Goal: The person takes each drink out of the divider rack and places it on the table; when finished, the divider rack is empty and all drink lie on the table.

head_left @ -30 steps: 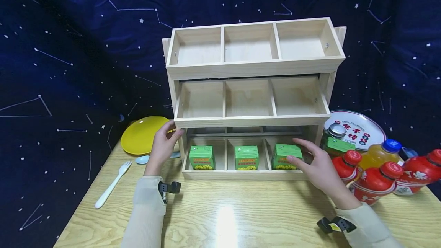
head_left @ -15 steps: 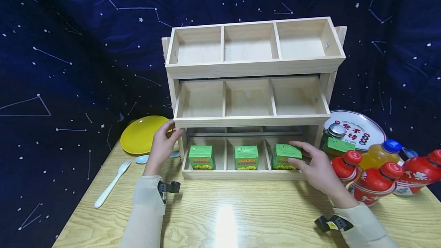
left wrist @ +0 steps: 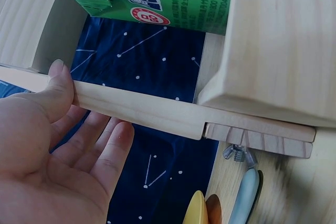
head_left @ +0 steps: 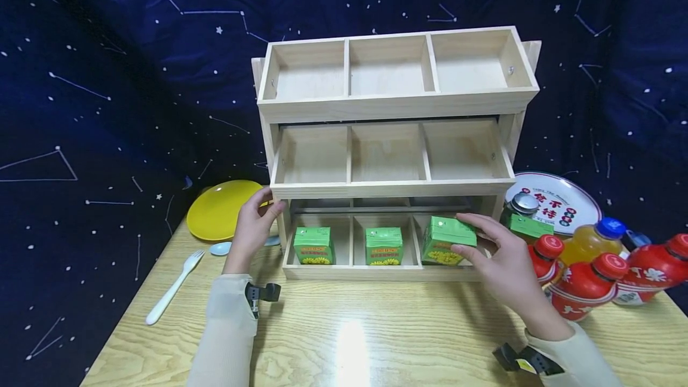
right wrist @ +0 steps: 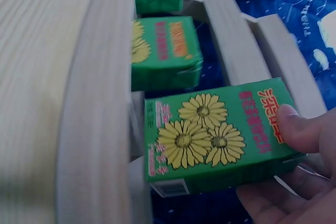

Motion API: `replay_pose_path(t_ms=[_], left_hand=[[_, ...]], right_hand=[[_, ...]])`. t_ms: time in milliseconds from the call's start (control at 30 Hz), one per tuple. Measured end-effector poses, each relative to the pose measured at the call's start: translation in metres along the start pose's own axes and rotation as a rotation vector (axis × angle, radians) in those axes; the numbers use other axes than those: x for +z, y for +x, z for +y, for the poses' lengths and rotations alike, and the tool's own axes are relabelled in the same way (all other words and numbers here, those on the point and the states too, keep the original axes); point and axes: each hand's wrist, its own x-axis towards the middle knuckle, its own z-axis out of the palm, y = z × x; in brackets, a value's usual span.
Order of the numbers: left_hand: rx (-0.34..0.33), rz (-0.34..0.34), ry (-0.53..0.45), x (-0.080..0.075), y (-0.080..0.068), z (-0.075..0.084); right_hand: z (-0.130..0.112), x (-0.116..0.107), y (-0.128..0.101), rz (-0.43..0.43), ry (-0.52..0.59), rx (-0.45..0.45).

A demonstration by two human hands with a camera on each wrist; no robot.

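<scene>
A green drink carton [head_left: 448, 240] printed with yellow daisies is pinched by my right hand [head_left: 500, 261] at the right compartment of the bottom tier. The right wrist view shows the thumb on the lettered face of this carton [right wrist: 210, 135] and the fingers beneath. It sits higher than its two neighbours and leans a little. Similar cartons stand in the left compartment, carton [head_left: 315, 245], and the middle one, carton [head_left: 384, 246]. My left hand [head_left: 254, 226] grips the left upright [left wrist: 142, 109] of the wooden rack [head_left: 392, 190], thumb on one side and fingers on the other.
On the right stand red-capped bottles [head_left: 586, 285], a blue-capped juice bottle [head_left: 599, 240], a metal-lidded jar [head_left: 524, 203], another green carton [head_left: 531, 227] and a white plate [head_left: 577, 196]. At left lie a yellow plate [head_left: 220, 211], a white fork [head_left: 174, 288] and a blue-handled utensil [head_left: 221, 248].
My right hand has closed in on the right-hand carton, taken hold of it and raised it slightly, tilting it. The left hand stays on the rack's upright.
</scene>
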Motion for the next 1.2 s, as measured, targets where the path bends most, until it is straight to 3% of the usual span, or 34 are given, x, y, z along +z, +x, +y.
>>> replay_pose_path(t_ms=[267, 667, 900, 1033, 1200], left_hand=[[0.006, 0.005, -0.008, 0.0, 0.0, -0.001], [0.011, -0.002, -0.026, -0.001, 0.001, -0.001], [-0.013, -0.022, -0.03, -0.003, -0.011, 0.037], [-0.007, -0.017, -0.026, -0.003, -0.012, 0.04], [-0.02, -0.014, -0.017, -0.003, -0.014, 0.042]], right_hand=[[-0.03, 0.001, -0.006, -0.059, 0.165, -0.017], [-0.048, 0.045, -0.014, -0.201, 0.378, -0.049], [-0.062, 0.071, -0.019, -0.301, 0.43, -0.098], [-0.07, 0.087, -0.02, -0.364, 0.465, -0.101], [-0.082, 0.108, -0.02, -0.429, 0.431, -0.088]])
